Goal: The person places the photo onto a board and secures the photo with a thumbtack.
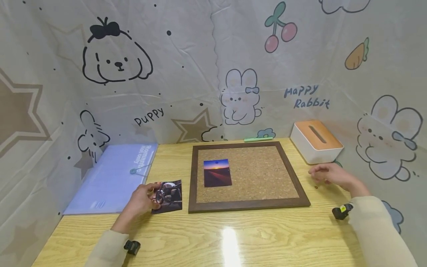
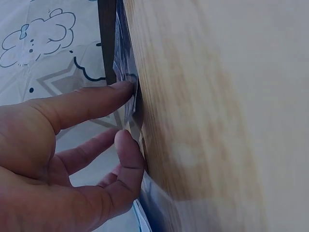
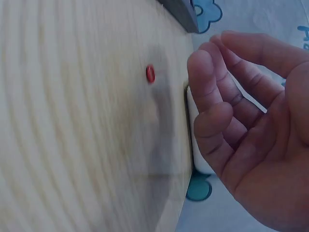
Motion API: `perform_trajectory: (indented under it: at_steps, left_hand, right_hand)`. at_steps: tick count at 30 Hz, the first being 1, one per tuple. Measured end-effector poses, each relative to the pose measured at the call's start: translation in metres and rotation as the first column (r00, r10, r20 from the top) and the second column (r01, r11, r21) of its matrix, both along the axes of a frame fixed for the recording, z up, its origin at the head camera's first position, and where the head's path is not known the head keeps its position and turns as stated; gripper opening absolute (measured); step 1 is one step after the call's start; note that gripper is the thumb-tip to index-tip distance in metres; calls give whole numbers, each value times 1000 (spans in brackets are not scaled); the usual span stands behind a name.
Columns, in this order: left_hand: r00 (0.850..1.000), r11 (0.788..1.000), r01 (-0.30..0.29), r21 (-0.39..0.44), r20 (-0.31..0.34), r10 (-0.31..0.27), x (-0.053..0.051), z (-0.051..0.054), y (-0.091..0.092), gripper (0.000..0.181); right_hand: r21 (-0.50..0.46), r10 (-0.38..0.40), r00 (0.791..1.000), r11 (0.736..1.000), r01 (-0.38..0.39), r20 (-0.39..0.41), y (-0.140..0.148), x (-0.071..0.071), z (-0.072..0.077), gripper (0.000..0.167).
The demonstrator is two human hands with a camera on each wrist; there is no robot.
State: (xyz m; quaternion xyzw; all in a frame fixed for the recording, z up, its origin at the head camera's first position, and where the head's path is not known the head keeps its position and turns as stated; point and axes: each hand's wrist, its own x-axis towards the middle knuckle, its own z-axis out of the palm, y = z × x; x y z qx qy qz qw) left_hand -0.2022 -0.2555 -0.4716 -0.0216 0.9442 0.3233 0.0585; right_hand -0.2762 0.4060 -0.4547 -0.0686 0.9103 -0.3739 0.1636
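Note:
In the head view my left hand [image 1: 141, 198] holds a dark photo print [image 1: 171, 196] by its left side. The print shows what looks like part of a vehicle. In the left wrist view that hand's fingers [image 2: 96, 104] meet the photo edge-on, its lower part partly hidden. My right hand [image 1: 333, 176] hovers over the table's right side, fingers loosely bent, nothing visible in them. Below it lies a small red oval piece [image 3: 150, 73], its exact kind unclear. Between the hands lies a framed cork board [image 1: 257, 174] bearing a sunset photo [image 1: 217, 173] on its left part.
A translucent blue document folder [image 1: 110, 178] lies at the left. At the back right stands a white tissue box [image 1: 310, 148] with a wooden lid. A green pen-like stick [image 1: 258, 139] lies behind the board. Printed fabric [image 1: 186, 74] closes the table's back and sides.

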Motion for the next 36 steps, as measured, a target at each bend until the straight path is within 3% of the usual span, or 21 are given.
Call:
perform_trajectory:
  at_steps: [10,24,36]
  left_hand:
    - [997,997,-35,64,64,31,-1,-2,-6,66]
    - [995,987,-32,158,98,16,-1,2,-14,64]
    - [993,944,-54,325,119,16,-6,10,-16,66]
  right_hand:
    - [-4,41,994,999,-41,105,14,4,-13,31]
    - [104,25,997,994,-32,66,8,5,-15,19]
    - [78,14,1000,997,-15,13,6,3,-10,16]
